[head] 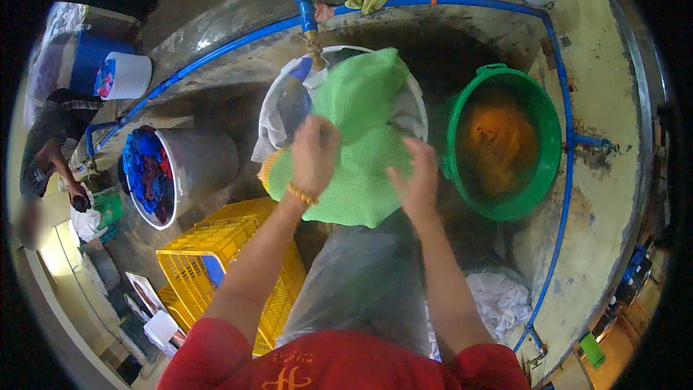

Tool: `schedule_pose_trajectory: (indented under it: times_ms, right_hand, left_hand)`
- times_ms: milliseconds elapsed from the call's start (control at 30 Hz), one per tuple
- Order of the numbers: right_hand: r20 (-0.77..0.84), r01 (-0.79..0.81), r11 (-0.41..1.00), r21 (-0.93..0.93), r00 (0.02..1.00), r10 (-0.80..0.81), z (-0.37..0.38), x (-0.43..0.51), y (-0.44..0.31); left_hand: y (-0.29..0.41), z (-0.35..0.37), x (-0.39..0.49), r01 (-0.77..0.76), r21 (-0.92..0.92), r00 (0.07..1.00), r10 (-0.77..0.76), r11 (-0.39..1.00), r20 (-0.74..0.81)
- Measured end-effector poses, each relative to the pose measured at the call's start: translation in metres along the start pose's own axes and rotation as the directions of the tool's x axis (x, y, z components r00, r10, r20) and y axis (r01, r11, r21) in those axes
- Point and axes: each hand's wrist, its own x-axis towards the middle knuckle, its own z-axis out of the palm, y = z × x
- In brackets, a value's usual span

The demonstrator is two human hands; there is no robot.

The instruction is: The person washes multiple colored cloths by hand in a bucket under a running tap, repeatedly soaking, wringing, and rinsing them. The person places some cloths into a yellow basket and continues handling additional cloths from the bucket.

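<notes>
A light-green mesh cloth [363, 173], perhaps a bag, is draped over the near side of a white tub [424, 105] in front of me. Its upper part bunches up over the tub's mouth. My left hand [315, 154], a yellow beaded bracelet at its wrist, lies over the left of the mesh with fingers curled; blur hides whether it grips the fabric. At the cloth's right edge, my right hand [418, 179] has thumb and fingers apart. Grey and white cloths [276, 119] hang over the tub's left rim. An orange edge shows beneath the mesh at lower left.
On the right, a green basin [548, 173] holds orange cloth in liquid. A brass tap [316, 57] on blue pipe overhangs the tub. Leftward are a bucket of blue and red cloth [149, 173], yellow crates [216, 238] and another person [54, 146]. White cloth [498, 300] lies lower right.
</notes>
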Motion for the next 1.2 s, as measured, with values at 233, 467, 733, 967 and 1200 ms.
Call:
schedule_pose_trajectory:
  times_ms: [233,467,733,967,1200]
  right_hand:
    - [-0.044,0.21,0.977,-0.03,0.976,-0.211,0.065,0.014,-0.043]
    - [0.419,0.339,0.939,-0.059,0.862,-0.285,0.06,-0.004,-0.025]
    - [0.322,0.136,0.986,-0.102,0.942,-0.096,-0.006,0.037,-0.043]
    - [0.491,0.175,0.984,-0.017,0.859,-0.144,-0.118,0.026,-0.107]
    - [0.554,-0.142,0.99,0.009,0.825,0.113,-0.143,0.005,-0.079]
  left_hand:
    - [0.071,-0.059,-0.054,0.074,-0.108,0.997,-0.078,0.991,-0.03]
    - [0.036,-0.141,-0.08,0.017,0.433,0.954,-0.145,0.901,0.264]
    - [-0.007,-0.202,-0.098,0.01,0.544,0.972,-0.135,0.839,0.19]
    - [0.006,-0.23,-0.119,0.019,0.433,0.916,-0.189,0.901,0.354]
    - [0.005,-0.225,-0.116,0.275,0.15,0.861,-0.313,0.95,0.4]
